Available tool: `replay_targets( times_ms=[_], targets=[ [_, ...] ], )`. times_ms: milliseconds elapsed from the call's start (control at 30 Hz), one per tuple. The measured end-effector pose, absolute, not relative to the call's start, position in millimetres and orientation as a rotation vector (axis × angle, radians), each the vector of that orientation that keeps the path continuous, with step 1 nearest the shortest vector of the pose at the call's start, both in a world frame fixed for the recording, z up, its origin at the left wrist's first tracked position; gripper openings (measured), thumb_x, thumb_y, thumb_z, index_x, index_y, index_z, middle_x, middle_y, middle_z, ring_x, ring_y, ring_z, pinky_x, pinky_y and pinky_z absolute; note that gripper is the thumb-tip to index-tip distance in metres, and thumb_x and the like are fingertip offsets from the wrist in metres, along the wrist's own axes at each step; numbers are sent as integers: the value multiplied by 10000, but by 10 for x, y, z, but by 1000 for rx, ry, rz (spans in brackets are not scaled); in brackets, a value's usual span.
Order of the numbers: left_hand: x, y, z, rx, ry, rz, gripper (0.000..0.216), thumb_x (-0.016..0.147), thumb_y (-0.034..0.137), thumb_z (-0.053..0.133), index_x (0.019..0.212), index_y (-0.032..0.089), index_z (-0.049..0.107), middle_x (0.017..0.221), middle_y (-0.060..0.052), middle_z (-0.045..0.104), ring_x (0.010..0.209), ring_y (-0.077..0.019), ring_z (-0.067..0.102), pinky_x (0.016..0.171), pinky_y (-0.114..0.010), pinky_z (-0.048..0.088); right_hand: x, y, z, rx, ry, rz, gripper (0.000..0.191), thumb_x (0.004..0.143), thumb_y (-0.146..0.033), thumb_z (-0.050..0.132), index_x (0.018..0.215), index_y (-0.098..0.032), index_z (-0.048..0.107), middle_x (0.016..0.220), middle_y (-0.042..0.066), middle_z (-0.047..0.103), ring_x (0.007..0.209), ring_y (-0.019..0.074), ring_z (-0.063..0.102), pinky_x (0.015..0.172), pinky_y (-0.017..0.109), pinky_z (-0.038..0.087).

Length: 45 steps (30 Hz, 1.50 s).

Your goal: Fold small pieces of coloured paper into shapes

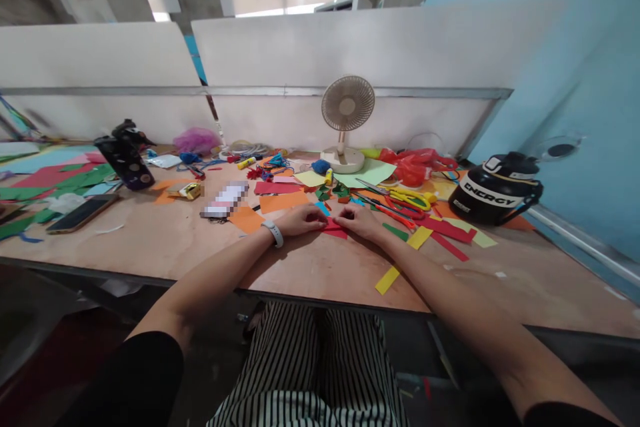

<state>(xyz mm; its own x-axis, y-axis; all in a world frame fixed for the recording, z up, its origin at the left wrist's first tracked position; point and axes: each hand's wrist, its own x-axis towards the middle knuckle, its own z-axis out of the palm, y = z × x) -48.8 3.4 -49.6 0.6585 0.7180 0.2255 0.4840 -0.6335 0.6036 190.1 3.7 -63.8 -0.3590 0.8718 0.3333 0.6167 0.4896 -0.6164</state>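
Observation:
Both my hands meet over a small piece of red paper (335,230) on the table in front of me. My left hand (301,219), with a pale watch band (273,233) at its wrist, has its fingers curled on the paper's left side. From the right, my right hand (359,221) is closed at the paper's other edge. The fingertips partly cover the paper. A bit of blue paper (323,208) lies just beyond the fingers. Scissors with orange handles (400,215) and scissors with yellow handles (413,199) lie past my right hand.
A small fan (348,104) stands at the back by the white partition (280,53). On the right are a black jug (493,190) and yellow strips (387,279). To the left lie a pixelated phone-like item (225,201), a dark phone (83,213) and a tilted black bottle (127,160).

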Motion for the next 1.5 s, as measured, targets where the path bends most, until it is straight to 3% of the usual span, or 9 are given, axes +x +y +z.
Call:
replay_targets(
  times_ms=[1133, 1500],
  targets=[
    [-454, -59, -398, 2389, 991, 597, 167, 890, 293, 663, 1004, 188, 726, 1019, -47, 676, 940, -186, 625, 867, -310, 486, 1873, 3, -603, -1272, -2109, 506, 279, 807, -439, 664, 688, -187, 650, 723, 31, 641, 679, 167, 563, 620, 286, 407],
    [-439, -47, -409, 2379, 970, 604, 172, 870, 306, 682, 988, 188, 723, 987, -47, 679, 917, -186, 622, 838, -306, 492, 1904, -9, -608, -1397, -2025, 474, 175, 796, -354, 682, 759, -186, 652, 802, 54, 674, 748, 183, 607, 678, 297, 465]
  ],
)
